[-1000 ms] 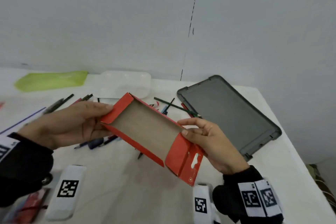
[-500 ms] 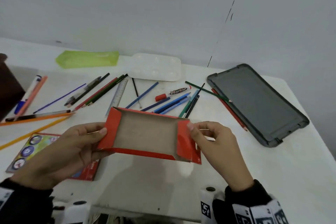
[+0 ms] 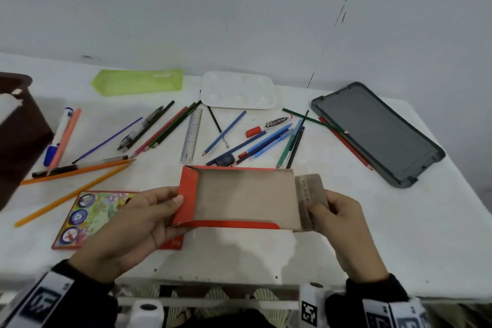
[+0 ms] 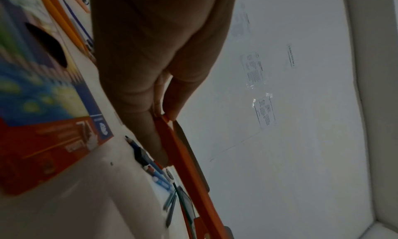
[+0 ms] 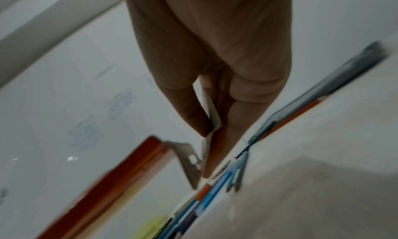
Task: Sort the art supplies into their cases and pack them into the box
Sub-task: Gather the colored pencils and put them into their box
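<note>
I hold an empty red cardboard tray (image 3: 239,197) level above the table's front, brown inside up. My left hand (image 3: 149,210) pinches its red left end (image 4: 170,122). My right hand (image 3: 332,208) pinches the brown end flap (image 3: 311,194), folded outward at the right end (image 5: 212,116). A printed red sleeve (image 3: 87,216) lies flat under my left hand. Several coloured pencils and pens (image 3: 255,141) lie scattered behind the tray, with a marker (image 3: 271,125) and a ruler (image 3: 191,136).
A green pouch (image 3: 138,82) and a white paint palette (image 3: 237,90) sit by the wall. A dark grey tablet-shaped case (image 3: 378,130) lies at the right. A dark brown box (image 3: 18,125) stands at the left edge. Orange pencils (image 3: 80,170) lie at the left.
The tray came down from a tilt to level. Its right end flap has swung outward in my right hand, brown side now showing. The head view dropped toward the table.
</note>
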